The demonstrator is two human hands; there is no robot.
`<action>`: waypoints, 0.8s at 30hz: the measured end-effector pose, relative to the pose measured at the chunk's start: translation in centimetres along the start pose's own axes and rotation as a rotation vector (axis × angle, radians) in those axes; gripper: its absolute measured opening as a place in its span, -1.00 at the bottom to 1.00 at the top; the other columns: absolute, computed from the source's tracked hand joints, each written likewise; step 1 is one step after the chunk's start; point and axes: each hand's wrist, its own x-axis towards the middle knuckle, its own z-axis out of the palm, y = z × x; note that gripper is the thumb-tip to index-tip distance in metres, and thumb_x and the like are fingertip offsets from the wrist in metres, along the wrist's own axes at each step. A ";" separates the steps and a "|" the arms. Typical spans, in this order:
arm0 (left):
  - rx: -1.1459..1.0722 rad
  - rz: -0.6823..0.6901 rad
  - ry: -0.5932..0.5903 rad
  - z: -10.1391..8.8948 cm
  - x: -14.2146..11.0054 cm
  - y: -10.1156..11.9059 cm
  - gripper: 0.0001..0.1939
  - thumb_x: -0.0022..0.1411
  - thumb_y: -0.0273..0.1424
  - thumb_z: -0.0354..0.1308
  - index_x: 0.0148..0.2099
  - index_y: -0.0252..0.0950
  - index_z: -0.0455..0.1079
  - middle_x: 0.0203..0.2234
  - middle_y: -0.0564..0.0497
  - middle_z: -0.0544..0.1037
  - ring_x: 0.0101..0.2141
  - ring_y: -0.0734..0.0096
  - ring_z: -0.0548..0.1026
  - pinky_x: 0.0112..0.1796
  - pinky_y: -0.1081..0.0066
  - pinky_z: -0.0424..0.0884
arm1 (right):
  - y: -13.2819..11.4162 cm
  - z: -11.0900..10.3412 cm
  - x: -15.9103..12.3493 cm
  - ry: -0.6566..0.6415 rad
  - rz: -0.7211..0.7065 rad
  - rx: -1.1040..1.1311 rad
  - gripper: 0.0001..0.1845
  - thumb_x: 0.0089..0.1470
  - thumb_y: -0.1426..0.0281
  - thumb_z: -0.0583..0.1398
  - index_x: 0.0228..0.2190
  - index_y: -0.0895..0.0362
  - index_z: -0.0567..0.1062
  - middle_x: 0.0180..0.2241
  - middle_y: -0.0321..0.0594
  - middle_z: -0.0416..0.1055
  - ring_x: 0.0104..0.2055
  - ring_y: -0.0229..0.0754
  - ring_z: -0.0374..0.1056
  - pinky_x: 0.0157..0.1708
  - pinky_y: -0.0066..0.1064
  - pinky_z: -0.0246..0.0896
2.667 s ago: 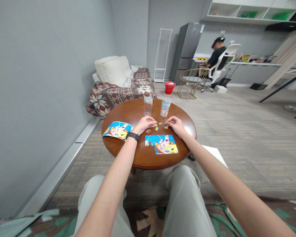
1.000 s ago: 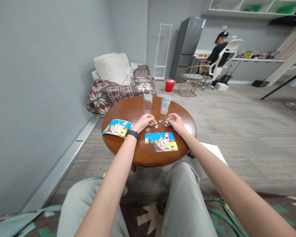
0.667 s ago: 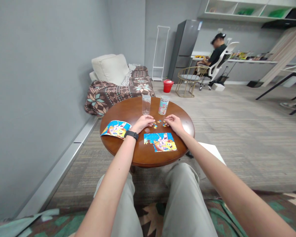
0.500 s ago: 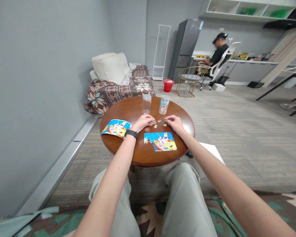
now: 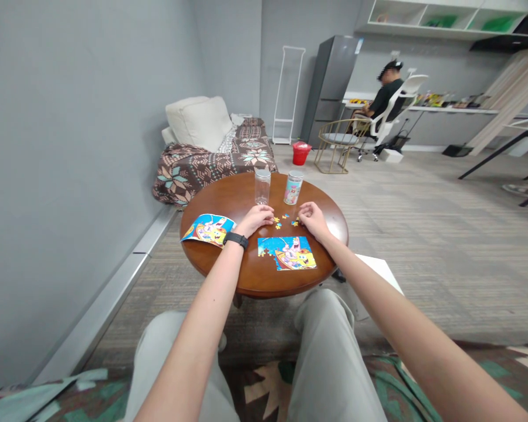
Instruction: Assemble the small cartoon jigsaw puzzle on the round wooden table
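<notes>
Head view: a partly assembled jigsaw puzzle (image 5: 287, 253) lies nearest on the round wooden table (image 5: 246, 190), with a printed picture sheet (image 5: 207, 230) to its left. The left hand (image 5: 255, 220) and right hand (image 5: 312, 220) curl narrowly, either side of the loose puzzle pieces (image 5: 285, 221); whether either holds a piece cannot be told. Beyond stand a clear jar (image 5: 262, 186) and a printed canister (image 5: 293, 189).

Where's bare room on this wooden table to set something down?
Bare wood: left of the clear jar, above the SpongeBob sheet; right of the printed canister, above the right hand. Crowded: loose puzzle pieces beside the left hand.
</notes>
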 end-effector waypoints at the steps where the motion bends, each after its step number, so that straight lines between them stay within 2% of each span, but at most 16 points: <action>1: -0.004 -0.002 -0.002 0.0 0.0 0.0 -0.84 0.10 -0.67 0.22 -0.33 -0.38 0.32 -0.57 0.08 0.46 -0.53 0.56 0.49 -0.36 0.49 0.40 | -0.1 0.0 -0.1 -0.011 0.013 0.032 -0.71 -0.21 0.34 0.23 -0.34 0.07 0.34 -0.47 -0.36 0.40 -0.51 -0.28 0.31 -0.46 -0.40 0.28; 5: 0.050 -0.004 -0.015 -0.2 0.2 -0.3 -0.79 0.09 -0.53 0.35 -0.28 -0.39 0.36 -0.57 0.05 0.50 -0.56 0.59 0.46 -0.41 0.52 0.37 | -0.6 0.1 -0.2 -0.074 0.041 0.126 -0.68 -0.20 0.24 0.32 -0.39 0.08 0.38 -0.46 -0.28 0.47 -0.41 -0.21 0.43 -0.38 -0.37 0.35; 8: 0.088 0.007 -0.021 -0.4 0.5 -0.5 -0.73 0.04 -0.45 0.41 -0.28 -0.38 0.37 -0.59 0.08 0.49 -0.60 0.62 0.41 -0.47 0.55 0.32 | -0.6 0.1 -0.2 -0.073 0.041 0.124 -0.63 -0.24 0.18 0.36 -0.41 0.09 0.40 -0.49 -0.28 0.47 -0.42 -0.20 0.43 -0.38 -0.36 0.36; 10: 0.079 -0.002 -0.018 -0.4 0.6 -0.5 -0.75 0.06 -0.44 0.39 -0.30 -0.36 0.36 -0.58 0.08 0.49 -0.58 0.60 0.44 -0.45 0.55 0.35 | -0.6 0.1 -0.2 -0.075 0.038 0.101 -0.62 -0.24 0.14 0.36 -0.44 0.09 0.40 -0.51 -0.29 0.45 -0.46 -0.22 0.39 -0.41 -0.36 0.34; 14: 0.034 -0.047 0.012 -0.2 0.6 -0.4 -0.89 0.22 -0.52 0.21 -0.34 -0.35 0.32 -0.57 0.06 0.48 -0.53 0.53 0.52 -0.37 0.50 0.43 | -0.4 0.2 -0.2 -0.056 0.038 0.087 -0.60 -0.24 0.09 0.35 -0.45 0.08 0.40 -0.54 -0.30 0.41 -0.51 -0.24 0.33 -0.49 -0.39 0.27; 17: 0.017 -0.051 0.007 -0.1 0.6 -0.3 -0.91 0.25 -0.55 0.14 -0.33 -0.35 0.31 -0.55 0.04 0.49 -0.51 0.51 0.54 -0.34 0.49 0.44 | -0.3 0.2 -0.1 -0.048 0.042 0.084 -0.59 -0.25 0.09 0.36 -0.43 0.09 0.42 -0.53 -0.30 0.42 -0.49 -0.24 0.34 -0.48 -0.40 0.25; 20: 0.027 -0.047 0.017 -0.2 0.7 -0.5 -0.90 0.23 -0.53 0.17 -0.34 -0.34 0.32 -0.57 0.05 0.48 -0.52 0.53 0.52 -0.35 0.49 0.43 | -0.3 0.1 -0.1 -0.072 0.027 0.050 -0.57 -0.25 0.06 0.36 -0.42 0.10 0.44 -0.51 -0.26 0.45 -0.46 -0.22 0.36 -0.44 -0.39 0.26; 24: 0.066 -0.022 0.031 -0.5 0.8 -0.6 -0.85 0.17 -0.49 0.28 -0.35 -0.35 0.34 -0.60 0.10 0.44 -0.57 0.60 0.43 -0.42 0.54 0.36 | -0.2 -0.1 0.0 -0.023 -0.004 -0.044 -0.59 -0.18 0.03 0.33 -0.46 0.11 0.46 -0.57 -0.30 0.41 -0.51 -0.23 0.29 -0.47 -0.40 0.19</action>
